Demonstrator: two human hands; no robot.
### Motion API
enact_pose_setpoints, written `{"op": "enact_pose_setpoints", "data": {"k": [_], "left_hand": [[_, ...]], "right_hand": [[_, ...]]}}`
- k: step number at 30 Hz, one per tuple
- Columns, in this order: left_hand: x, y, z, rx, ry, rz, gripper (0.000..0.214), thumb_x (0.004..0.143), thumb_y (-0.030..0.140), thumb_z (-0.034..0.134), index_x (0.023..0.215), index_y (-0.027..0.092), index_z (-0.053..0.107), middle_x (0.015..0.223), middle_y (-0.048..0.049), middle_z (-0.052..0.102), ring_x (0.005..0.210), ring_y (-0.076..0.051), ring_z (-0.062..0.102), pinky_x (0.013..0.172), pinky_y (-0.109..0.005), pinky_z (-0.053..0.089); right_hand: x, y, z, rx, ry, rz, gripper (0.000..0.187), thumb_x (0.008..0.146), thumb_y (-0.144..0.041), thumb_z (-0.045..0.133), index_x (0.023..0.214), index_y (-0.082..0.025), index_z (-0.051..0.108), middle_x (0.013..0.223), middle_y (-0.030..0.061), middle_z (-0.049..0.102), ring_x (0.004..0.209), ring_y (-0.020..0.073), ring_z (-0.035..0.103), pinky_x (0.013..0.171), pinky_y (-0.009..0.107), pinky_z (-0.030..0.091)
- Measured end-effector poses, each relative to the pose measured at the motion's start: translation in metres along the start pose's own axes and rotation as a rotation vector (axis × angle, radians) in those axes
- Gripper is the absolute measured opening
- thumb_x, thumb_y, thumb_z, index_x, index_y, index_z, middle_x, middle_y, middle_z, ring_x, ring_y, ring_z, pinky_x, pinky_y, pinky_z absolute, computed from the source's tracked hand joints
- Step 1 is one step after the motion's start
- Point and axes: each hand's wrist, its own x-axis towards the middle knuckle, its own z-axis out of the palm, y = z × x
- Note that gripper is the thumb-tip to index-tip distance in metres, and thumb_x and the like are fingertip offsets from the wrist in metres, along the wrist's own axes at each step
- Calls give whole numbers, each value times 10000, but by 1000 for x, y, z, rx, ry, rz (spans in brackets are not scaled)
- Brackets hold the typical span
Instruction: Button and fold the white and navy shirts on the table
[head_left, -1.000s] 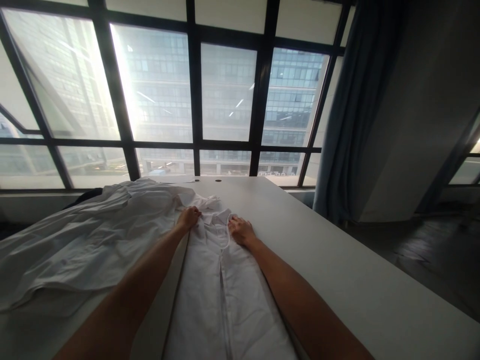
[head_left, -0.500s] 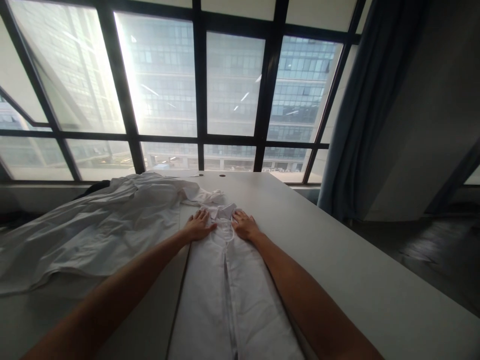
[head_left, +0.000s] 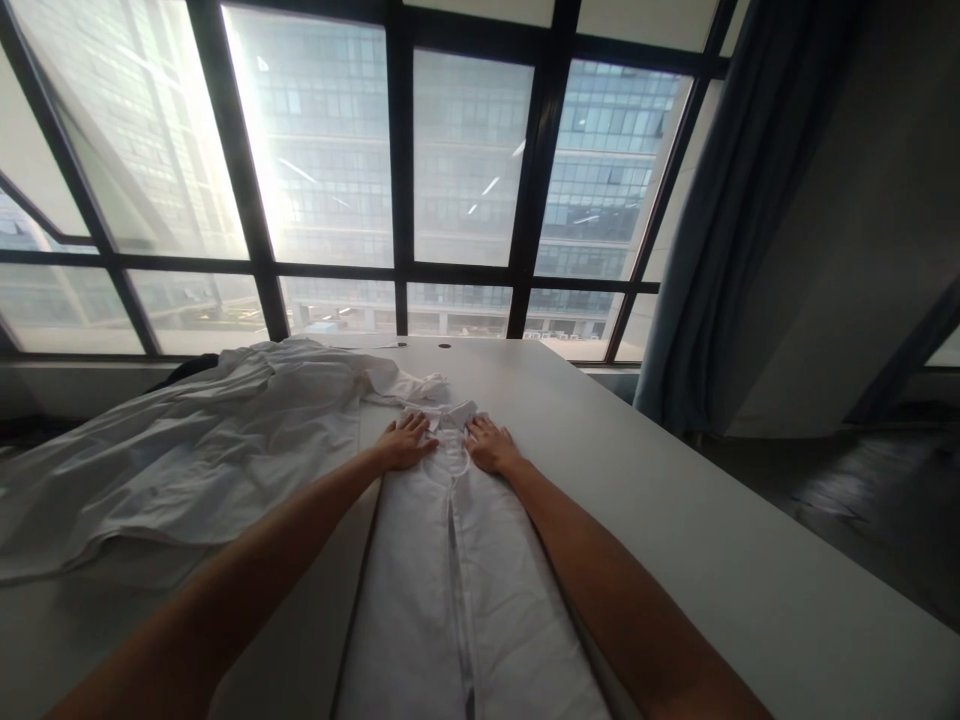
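Note:
A white shirt (head_left: 420, 560) lies folded lengthwise into a long strip on the table, its sides meeting near the middle along a narrow gap. Its collar (head_left: 454, 415) is at the far end. My left hand (head_left: 407, 441) rests flat on the cloth just left of the collar, fingers spread. On the collar's right side, my right hand (head_left: 489, 444) lies palm down with its fingers stretched out over the shirt's edge. Neither hand has cloth visibly gripped in it.
A heap of white garments (head_left: 277, 440) spreads over the left part of the white table (head_left: 675, 540). Dark-framed windows (head_left: 472, 160) stand behind the table. A blue curtain (head_left: 697, 300) hangs at the right, beyond the table's edge.
My left hand has shifted slightly right and inward by the collar. My right hand stays nearly in place. The collar sits a little flatter, and the view has tilted slightly.

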Motion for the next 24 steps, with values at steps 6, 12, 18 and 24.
{"op": "enact_pose_setpoints", "data": {"k": [6, 12, 18, 24], "left_hand": [[5, -4, 0, 0, -7, -18, 674, 967, 593, 288, 1536, 234, 265, 1633, -106, 147, 1505, -263, 101, 1178, -511, 133], [33, -20, 1, 9, 32, -22, 652, 965, 594, 303, 1521, 255, 298, 1632, -105, 160, 1502, -277, 121, 1176, -532, 131], [67, -43, 0, -11, 27, -12, 663, 965, 584, 315, 1530, 238, 292, 1630, -109, 157, 1501, -280, 126, 1176, -525, 145], [71, -37, -10, 42, 131, -16, 579, 986, 472, 345, 1502, 212, 369, 1607, -111, 249, 1492, -285, 166, 1189, -520, 111]], "right_hand": [[4, 0, 1, -5, -25, 16, 620, 995, -457, 203, 1562, -208, 225, 1640, 41, 117, 1505, 201, 65, 1187, 518, 44], [35, 0, -3, -53, -47, 18, 618, 998, -448, 191, 1564, -200, 216, 1640, 51, 108, 1504, 209, 80, 1180, 537, 3], [83, 5, 0, -43, -35, 33, 624, 993, -467, 185, 1567, -223, 204, 1643, 44, 95, 1505, 198, 65, 1182, 524, 12], [94, 5, 1, -44, -8, 41, 631, 989, -457, 183, 1562, -197, 221, 1640, 48, 123, 1500, 202, 93, 1180, 519, 50]]}}
